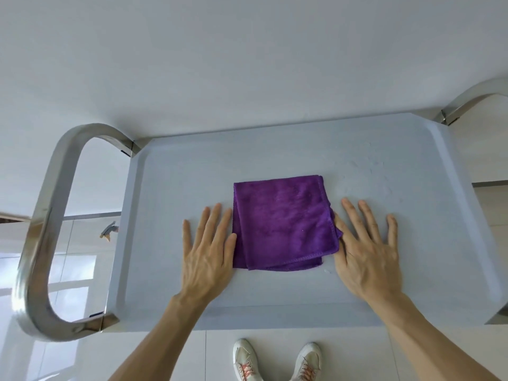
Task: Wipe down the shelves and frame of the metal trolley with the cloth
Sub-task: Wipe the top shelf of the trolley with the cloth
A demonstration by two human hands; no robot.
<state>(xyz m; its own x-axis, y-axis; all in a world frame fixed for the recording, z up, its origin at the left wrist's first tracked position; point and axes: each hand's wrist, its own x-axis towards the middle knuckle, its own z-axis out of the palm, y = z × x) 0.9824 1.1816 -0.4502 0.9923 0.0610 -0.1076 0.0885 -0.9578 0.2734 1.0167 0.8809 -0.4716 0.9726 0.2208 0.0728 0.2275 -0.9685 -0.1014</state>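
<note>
Around the work area: shoes, floor, wall and a sprayer
A pair of white shoes [277,361] with pinkish laces stands on the glossy white floor [63,276]; a plain white wall [247,50] fills the top, and a spray-bottle nozzle [109,231] shows low at left

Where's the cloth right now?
In the head view, the folded purple cloth lies flat mid-shelf on the trolley's top shelf, between the left hand and right hand.
</note>
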